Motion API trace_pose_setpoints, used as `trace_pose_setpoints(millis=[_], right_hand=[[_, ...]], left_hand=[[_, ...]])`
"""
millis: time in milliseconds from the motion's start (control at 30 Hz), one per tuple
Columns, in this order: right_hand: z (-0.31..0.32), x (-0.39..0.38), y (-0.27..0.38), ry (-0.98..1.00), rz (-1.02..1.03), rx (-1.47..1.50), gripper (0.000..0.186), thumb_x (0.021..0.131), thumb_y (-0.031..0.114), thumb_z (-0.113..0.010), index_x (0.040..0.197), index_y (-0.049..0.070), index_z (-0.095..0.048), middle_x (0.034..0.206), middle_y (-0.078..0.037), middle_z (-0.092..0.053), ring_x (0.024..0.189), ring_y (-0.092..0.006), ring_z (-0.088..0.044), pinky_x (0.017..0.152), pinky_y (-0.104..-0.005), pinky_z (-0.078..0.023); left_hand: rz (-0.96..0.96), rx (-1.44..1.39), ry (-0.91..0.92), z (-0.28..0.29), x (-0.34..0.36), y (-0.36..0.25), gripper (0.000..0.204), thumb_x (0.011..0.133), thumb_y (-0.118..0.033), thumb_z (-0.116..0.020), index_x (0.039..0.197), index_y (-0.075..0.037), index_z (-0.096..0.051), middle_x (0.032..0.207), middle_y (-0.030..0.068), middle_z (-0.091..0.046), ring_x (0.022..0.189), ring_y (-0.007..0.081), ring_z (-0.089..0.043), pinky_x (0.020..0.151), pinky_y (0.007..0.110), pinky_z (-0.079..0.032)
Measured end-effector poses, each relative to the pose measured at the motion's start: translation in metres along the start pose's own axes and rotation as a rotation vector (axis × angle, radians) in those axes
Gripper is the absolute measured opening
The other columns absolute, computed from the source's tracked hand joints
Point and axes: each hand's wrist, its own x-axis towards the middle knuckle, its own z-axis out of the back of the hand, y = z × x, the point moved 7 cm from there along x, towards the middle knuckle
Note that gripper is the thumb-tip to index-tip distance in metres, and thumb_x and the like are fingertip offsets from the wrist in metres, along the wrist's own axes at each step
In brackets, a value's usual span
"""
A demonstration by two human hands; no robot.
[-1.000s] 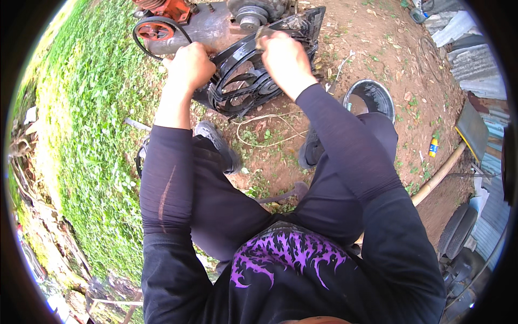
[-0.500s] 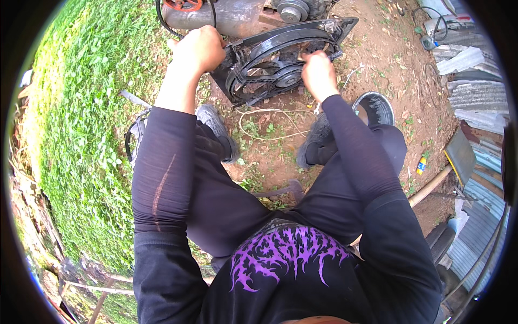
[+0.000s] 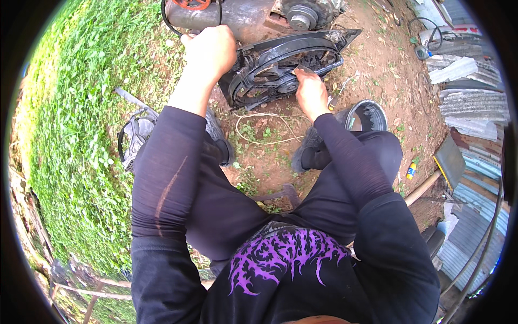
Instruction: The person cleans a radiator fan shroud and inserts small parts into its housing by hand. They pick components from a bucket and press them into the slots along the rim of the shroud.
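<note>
My left hand (image 3: 210, 51) is closed at the upper left edge of a black fan assembly (image 3: 270, 56), which has a frame, a round shroud and a hub. My right hand (image 3: 313, 94) is closed around a small brownish-grey thing, too small to name, against the lower right part of the fan. Just beyond stands a grey cylindrical tank (image 3: 243, 19) with a red spoked wheel (image 3: 191, 2), a black belt and a metal pulley (image 3: 302, 17). A pale cord (image 3: 270, 139) lies looped on the dirt below the fan.
A black bucket (image 3: 381, 121) stands by my right knee and a grey strapped object (image 3: 132, 143) by my left leg. Grass is at left. At right are corrugated sheets (image 3: 472, 102), a yellow bottle (image 3: 411, 170), a wooden-handled tool (image 3: 423, 189) and hoses.
The fan and tank now sit lower in the view. My right hand has moved from the fan's top down to its lower right part. My left hand stays at the left edge.
</note>
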Motion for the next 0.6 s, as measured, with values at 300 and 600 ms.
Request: trace_pose_setpoints(millis=[300, 600], right_hand=[[-0.006, -0.009, -0.044, 0.104, -0.277, -0.039, 0.033, 0.087, 0.001, -0.054, 0.112, 0.007, -0.076, 0.101, -0.021, -0.075, 0.092, -0.0362, -0.074, 0.087, -0.0444, -0.058], [-0.012, -0.016, 0.041, -0.019, 0.116, 0.127, 0.030, 0.089, 0.005, -0.064, 0.117, 0.012, -0.074, 0.111, -0.009, -0.074, 0.105, -0.0280, -0.069, 0.091, -0.0404, -0.059]], left_hand=[[-0.009, -0.025, -0.014, -0.002, 0.003, 0.002, 0.018, 0.082, -0.012, -0.069, 0.089, -0.023, -0.081, 0.099, 0.0035, -0.078, 0.104, 0.0265, -0.072, 0.099, 0.063, -0.042], [0.008, -0.014, 0.042, 0.002, 0.001, 0.001, 0.017, 0.083, -0.015, -0.070, 0.089, -0.024, -0.082, 0.100, 0.0036, -0.078, 0.102, 0.0264, -0.073, 0.099, 0.061, -0.044]])
